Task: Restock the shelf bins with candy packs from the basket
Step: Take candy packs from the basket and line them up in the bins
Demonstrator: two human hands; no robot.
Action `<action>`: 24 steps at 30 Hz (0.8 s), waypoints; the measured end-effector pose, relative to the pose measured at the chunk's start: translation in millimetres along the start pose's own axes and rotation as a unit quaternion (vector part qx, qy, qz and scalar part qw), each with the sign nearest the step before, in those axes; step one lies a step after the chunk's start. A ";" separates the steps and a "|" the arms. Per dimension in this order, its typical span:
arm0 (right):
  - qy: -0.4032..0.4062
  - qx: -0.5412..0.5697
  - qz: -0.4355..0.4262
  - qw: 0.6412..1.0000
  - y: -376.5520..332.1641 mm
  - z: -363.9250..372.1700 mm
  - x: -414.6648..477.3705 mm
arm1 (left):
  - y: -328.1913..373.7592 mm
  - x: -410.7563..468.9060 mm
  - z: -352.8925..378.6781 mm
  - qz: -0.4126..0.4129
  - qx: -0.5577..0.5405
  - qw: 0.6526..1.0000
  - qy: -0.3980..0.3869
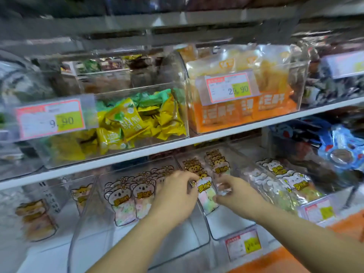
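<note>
Two hands meet on one clear candy pack with a cartoon-animal top and pastel sweets inside (205, 196), just under the white shelf board (216, 135). The left hand (175, 194) pinches its upper left corner. The right hand (234, 192) has its fingers curled on the crinkled right edge.

The pack stands upright in a clear middle bin (232, 227) under the board, ahead of at least three orange-brown animal packs (216, 164). Further left under the board, a clear koala bin (177, 239) holds koala-faced packs (122, 196): two in front, with more behind too blurred to count. Under the board's right end, a clear right-hand bin (315, 198) holds at least three white-bear packs (285, 178).

On the board sit a clear sweets bin (167, 140) heaped with small yellow and green wrapped sweets (137, 119), tagged 9.90, and a clear bag bin (299, 95) showing three orange bags (246, 107), tagged 29.90.
</note>
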State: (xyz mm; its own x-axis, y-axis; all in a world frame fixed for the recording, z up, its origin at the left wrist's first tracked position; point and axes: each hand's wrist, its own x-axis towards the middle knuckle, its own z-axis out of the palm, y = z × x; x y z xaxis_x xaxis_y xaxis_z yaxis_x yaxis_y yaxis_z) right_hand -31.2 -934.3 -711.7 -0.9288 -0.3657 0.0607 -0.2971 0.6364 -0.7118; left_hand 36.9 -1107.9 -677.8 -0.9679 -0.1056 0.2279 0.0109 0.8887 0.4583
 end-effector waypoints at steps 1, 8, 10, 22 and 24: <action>0.026 0.037 -0.031 0.998 -8.5 -0.9 -16.8 | 3.3 -13.8 -4.9 0.017 -0.012 1.000 0.009; 0.019 0.186 -0.123 0.975 -47.8 37.6 -143.2 | -7.1 -141.6 -17.2 0.077 -0.118 0.990 0.003; -0.025 0.198 -0.108 0.974 -38.8 70.6 -167.9 | -22.2 -182.6 -8.3 0.044 -0.152 0.987 -0.008; -0.421 -0.132 0.070 0.895 74.7 210.3 -224.4 | -172.3 -373.3 83.7 -0.175 0.042 0.958 -0.222; -0.388 0.044 0.207 0.897 78.2 222.1 -222.8 | -182.2 -386.5 97.2 -0.190 0.055 0.934 -0.299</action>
State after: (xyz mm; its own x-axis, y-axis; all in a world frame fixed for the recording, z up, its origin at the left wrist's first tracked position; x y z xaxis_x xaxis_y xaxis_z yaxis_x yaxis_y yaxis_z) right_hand 201.7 -953.9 -936.2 -0.5115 -0.4950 -0.7024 0.0869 0.7834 -0.6154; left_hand 384.7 -1185.6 -932.9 -0.8642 -0.1836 -0.4684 -0.3550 0.8822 0.3092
